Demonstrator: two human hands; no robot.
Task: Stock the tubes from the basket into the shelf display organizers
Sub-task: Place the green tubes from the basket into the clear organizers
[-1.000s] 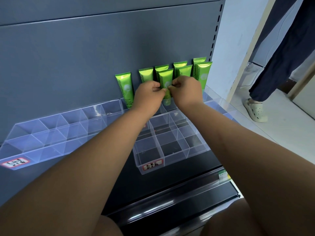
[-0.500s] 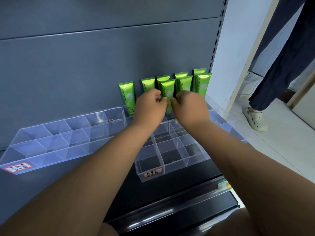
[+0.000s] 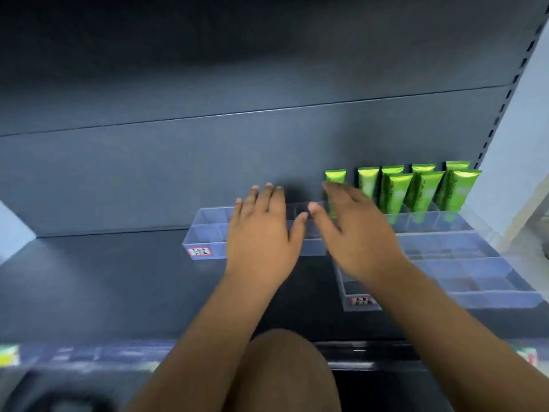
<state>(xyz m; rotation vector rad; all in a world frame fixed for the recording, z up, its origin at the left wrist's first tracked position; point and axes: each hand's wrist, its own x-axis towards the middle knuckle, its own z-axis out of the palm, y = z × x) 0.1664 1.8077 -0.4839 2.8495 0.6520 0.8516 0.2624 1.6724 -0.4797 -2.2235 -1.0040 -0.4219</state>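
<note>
Dark grey metal back panel [image 3: 148, 173], horizontal seam [image 3: 237, 113] across it, slotted upright [image 3: 502, 108] at right edge, pale wall [image 3: 523, 144] beyond, dark shelf deck [image 3: 104, 278] below, blurred front rail [image 3: 89, 355], upper area in shadow.

left hand [image 3: 261, 233], right hand [image 3: 356, 233], fingers [image 3: 269, 193] spread, empty

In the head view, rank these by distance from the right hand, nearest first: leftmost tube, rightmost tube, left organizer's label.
From the right hand:
1. leftmost tube, just behind its fingertips, back row.
2. rightmost tube, far right end of the row.
3. left organizer's label, front left corner, off to the left.
</note>
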